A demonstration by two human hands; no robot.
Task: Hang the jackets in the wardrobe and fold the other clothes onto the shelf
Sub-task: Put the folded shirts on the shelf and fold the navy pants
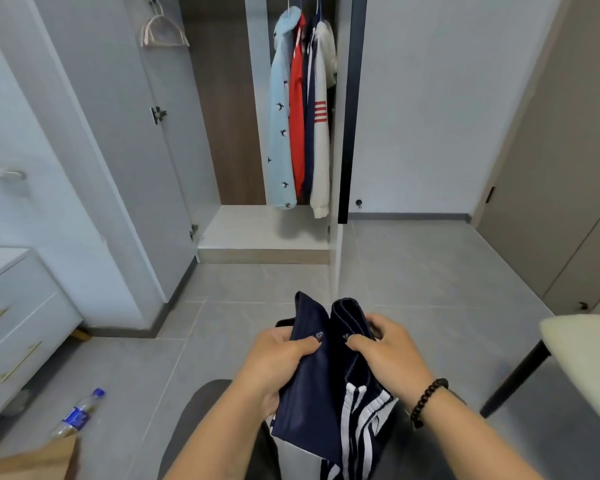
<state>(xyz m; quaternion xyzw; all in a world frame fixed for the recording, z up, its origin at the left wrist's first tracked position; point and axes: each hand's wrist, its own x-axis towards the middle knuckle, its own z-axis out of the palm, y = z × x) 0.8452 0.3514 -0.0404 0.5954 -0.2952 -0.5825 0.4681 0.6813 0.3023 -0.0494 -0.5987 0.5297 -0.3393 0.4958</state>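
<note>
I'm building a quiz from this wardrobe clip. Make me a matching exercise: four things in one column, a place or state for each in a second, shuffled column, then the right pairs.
Things
1. navy garment with white stripes
2. light blue hooded jacket
3. plastic bottle
4. empty hangers

Places or states
A. lying on the floor tiles at lower left
B. hooked at the top left of the open wardrobe, bare
C. held by the fingers of the left hand and the right hand
D. hanging at the wardrobe's right side, beside a red jacket

Pairs: 1-C, 2-D, 3-A, 4-B
</note>
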